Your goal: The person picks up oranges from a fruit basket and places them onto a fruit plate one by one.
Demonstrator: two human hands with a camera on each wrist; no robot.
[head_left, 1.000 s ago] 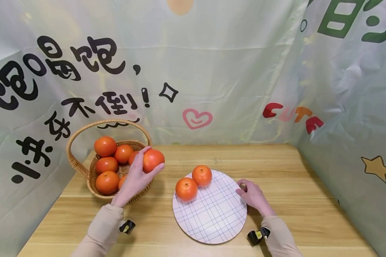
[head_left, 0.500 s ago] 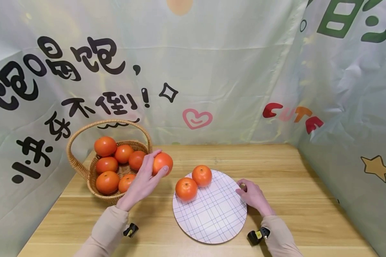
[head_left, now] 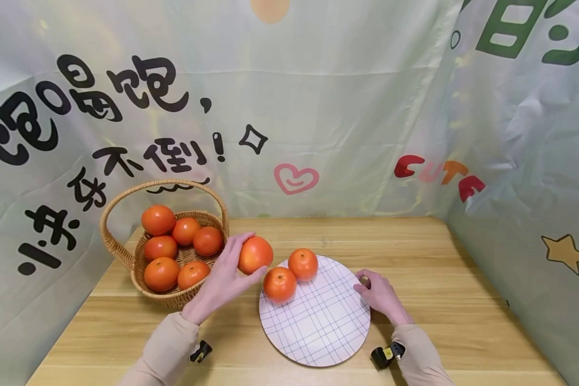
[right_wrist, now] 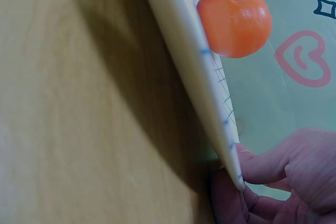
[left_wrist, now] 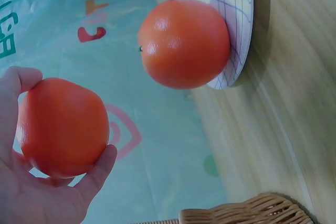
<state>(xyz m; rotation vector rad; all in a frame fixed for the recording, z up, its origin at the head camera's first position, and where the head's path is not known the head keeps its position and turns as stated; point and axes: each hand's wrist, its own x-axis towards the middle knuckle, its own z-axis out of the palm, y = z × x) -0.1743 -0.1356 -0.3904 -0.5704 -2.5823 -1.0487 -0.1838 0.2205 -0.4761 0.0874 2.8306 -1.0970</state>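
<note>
My left hand (head_left: 225, 277) grips a smooth orange-red tomato (head_left: 256, 254) between thumb and fingers, in the air just left of the plate. The left wrist view shows that tomato (left_wrist: 65, 127) clear of the basket. A round white plate (head_left: 318, 327) with a blue grid pattern lies on the table. Two tomatoes sit side by side at its far left: a front tomato (head_left: 280, 284) and a rear tomato (head_left: 303, 264). At the plate's right rim, my right hand (head_left: 380, 296) pinches the edge, its thumb (right_wrist: 262, 163) on the upper side and fingers beneath.
A wicker basket (head_left: 140, 287) with a tall arched handle (head_left: 166, 184) stands on the left, holding several tomatoes. Printed cloth (head_left: 347, 134) hangs behind and on both sides of the wooden table (head_left: 453, 311). A black device (head_left: 387, 354) sits at my right wrist.
My left hand has carried its tomato from above the basket's right side rightward and slightly nearer me, close to the plate's left rim. The right hand and plate have stayed put.
</note>
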